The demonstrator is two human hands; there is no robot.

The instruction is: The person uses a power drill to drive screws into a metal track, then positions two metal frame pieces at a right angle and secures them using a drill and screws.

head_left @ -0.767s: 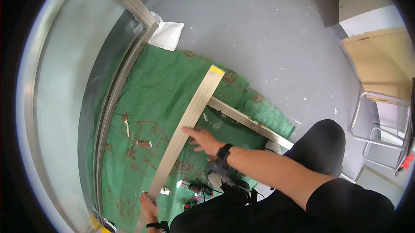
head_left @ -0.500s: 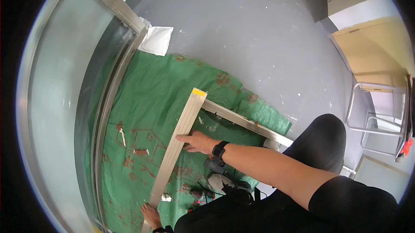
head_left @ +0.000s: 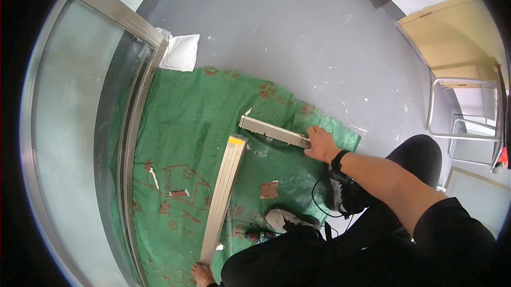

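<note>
A long beige metal profile (head_left: 222, 194), grooved along its face and with a yellow patch at its far end, lies at a slant over the green sheet (head_left: 181, 100). My left hand (head_left: 202, 275) is closed around its near end, at the lower edge of the picture. Farther right, my right hand (head_left: 321, 144) grips a shorter beige profile (head_left: 274, 131), fingers over its top. The left end of this piece points toward the long one, with a gap between them; its right end is hidden behind my hand and forearm.
A metal-framed glass panel (head_left: 74, 100) with a floor track borders the left. A white packet (head_left: 181, 52) lies by its corner. Near my shoes are a red-and-black tool (head_left: 259, 235), a cable and a brown scrap (head_left: 269, 190). A metal-framed stool (head_left: 463, 135) stands at right.
My right hand has left the long profile and taken hold of the shorter one. The long profile has shifted nearer, away from the shorter one's end. My left hand stays on the long profile.
</note>
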